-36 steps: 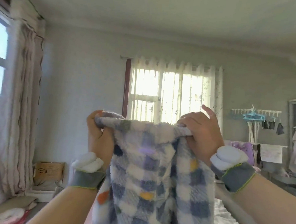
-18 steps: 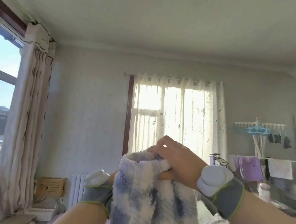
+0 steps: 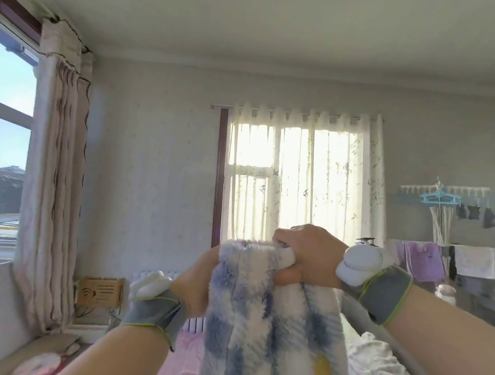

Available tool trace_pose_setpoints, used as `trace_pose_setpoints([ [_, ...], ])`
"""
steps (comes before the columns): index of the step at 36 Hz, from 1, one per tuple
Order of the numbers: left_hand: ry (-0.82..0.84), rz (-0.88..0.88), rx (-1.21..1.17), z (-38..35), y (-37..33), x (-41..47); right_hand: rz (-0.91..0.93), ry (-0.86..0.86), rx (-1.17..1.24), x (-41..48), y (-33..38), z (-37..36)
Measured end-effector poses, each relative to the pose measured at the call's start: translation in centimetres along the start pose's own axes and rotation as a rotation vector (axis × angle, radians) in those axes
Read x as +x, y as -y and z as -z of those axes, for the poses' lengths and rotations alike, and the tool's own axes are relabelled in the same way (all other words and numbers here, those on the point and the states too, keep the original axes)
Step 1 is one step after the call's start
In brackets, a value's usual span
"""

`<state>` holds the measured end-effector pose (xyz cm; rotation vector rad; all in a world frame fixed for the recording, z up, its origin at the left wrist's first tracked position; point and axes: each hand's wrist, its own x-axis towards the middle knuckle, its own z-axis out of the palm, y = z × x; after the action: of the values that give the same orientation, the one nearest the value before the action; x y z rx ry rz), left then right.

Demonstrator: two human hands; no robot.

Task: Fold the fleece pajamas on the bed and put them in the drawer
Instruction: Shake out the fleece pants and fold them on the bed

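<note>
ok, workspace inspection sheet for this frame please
Surface: bed, pink sheet, rumpled white duvet to the right.
Job's things: fleece pajamas, blue-white check, held up in the air, top bunched; drawer not in view.
Clutter: pink-white item at bottom left, blurred.
Grippers: right hand grips the pajamas' top edge; left hand at their left edge, fingers hidden behind fleece.
Cables: possibly wires by the cardboard box, unclear.
Surroundings: sheer-curtained window, drying rack with laundry, side window with drawn-back curtain.
</note>
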<state>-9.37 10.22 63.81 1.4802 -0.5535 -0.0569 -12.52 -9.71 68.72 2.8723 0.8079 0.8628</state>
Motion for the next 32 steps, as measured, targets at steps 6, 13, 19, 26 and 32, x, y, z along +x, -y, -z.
trace_pose_setpoints([
  [6,0.146,-0.016,0.236,0.8,0.0,-0.1,-0.184,-0.060,-0.100,-0.3,-1.6,-0.8],
  [13,-0.174,-0.264,0.640,-1.5,3.5,0.7,-0.182,-0.063,-0.044,0.2,-0.4,-2.1],
  [19,-0.330,-0.221,0.518,-0.8,3.3,1.6,-0.360,-0.019,0.602,-2.1,-1.2,-3.3],
  [26,-0.210,-0.234,0.421,0.2,1.7,1.7,-0.522,-0.099,1.301,-4.1,-2.7,-6.6],
  [32,0.245,-0.025,0.075,2.4,-1.6,0.6,-0.497,-0.145,1.331,-3.2,-2.7,-3.2],
])
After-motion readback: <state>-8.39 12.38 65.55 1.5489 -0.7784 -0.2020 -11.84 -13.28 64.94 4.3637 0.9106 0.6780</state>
